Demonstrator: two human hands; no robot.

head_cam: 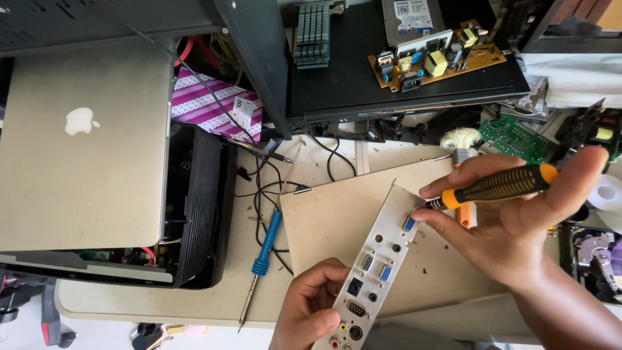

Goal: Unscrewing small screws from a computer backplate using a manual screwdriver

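Silver metal, the port panel (372, 269) slants up from the bottom centre of the frame over a brown board (337, 220) on the table (162, 301). The left hand (311, 308) grips the panel's lower end, fingers curled round its edge. The right hand (518, 220), at the right of the frame, is closed on an orange-and-black screwdriver (495, 186), whose tip meets a blue connector at the panel's upper end. A blue-handled screwdriver (262, 259) lies left of the board, and a closed silver laptop (84, 142) sits at upper left.
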